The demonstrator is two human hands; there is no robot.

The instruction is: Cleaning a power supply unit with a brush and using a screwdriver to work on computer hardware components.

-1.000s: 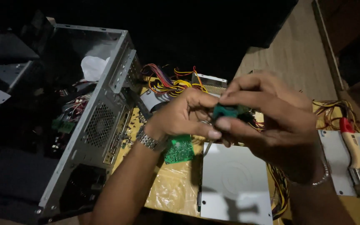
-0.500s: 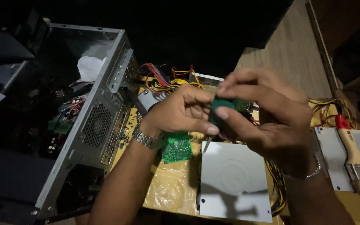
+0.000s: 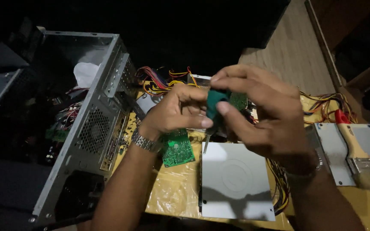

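L hand [image 3: 178, 112]: pinching green-handled screwdriver [image 3: 212, 112], above metal drive [image 3: 235, 182].
R hand [image 3: 264, 115]: gripping same handle.
PC case [image 3: 95, 124]: left of drive.

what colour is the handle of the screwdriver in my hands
Dark green, seen in the head view: the screwdriver handle sits between the left hand and right hand.

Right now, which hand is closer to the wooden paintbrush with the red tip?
The right hand. It is up at centre, gripping a green-handled screwdriver, with the wooden paintbrush off to its right. The left hand sits further left, beyond the screwdriver.
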